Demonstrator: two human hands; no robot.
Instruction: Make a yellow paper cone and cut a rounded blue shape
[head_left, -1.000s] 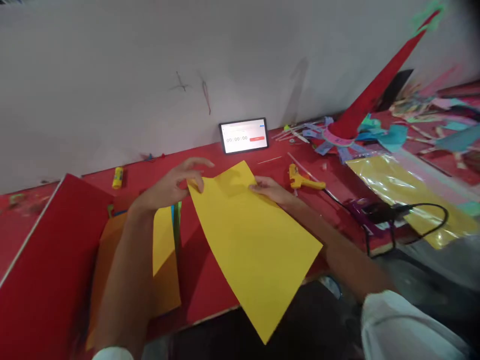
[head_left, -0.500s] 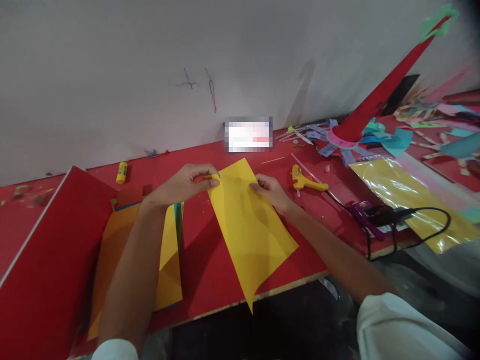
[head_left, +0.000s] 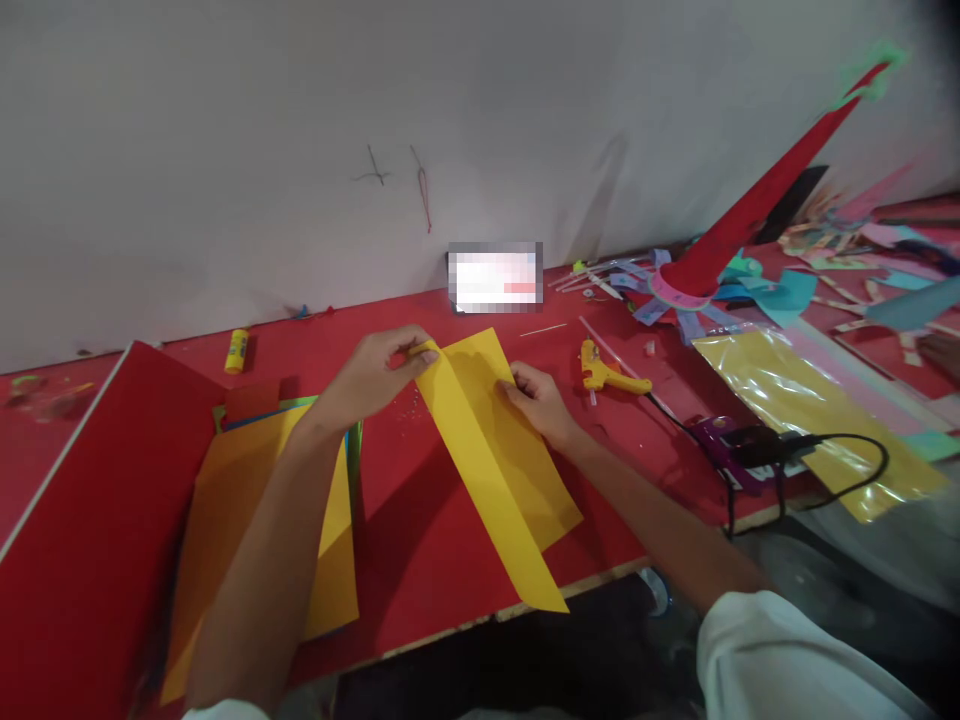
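Observation:
A yellow paper sheet (head_left: pixel 499 460) lies on the red table (head_left: pixel 420 560), its left edge lifted and folded over along its length. My left hand (head_left: pixel 375 375) pinches the sheet's far left corner between thumb and fingers. My right hand (head_left: pixel 536 400) presses closed fingers on the sheet's far right part, holding it down. Both forearms reach in from the bottom of the view.
A stack of orange, yellow and green sheets (head_left: pixel 330 530) lies left, beside a large red board (head_left: pixel 90 530). A glue stick (head_left: pixel 237 351) stands near the wall. A yellow glue gun (head_left: pixel 611 375), a purple tool with black cable (head_left: pixel 750 450), a wrapped yellow sheet (head_left: pixel 810 400), a red cone (head_left: pixel 757 200) and a tablet (head_left: pixel 495 277) lie right.
The yellow sheet came down from being held up in the air onto the table. Its left side has been folded over, so it now looks narrower.

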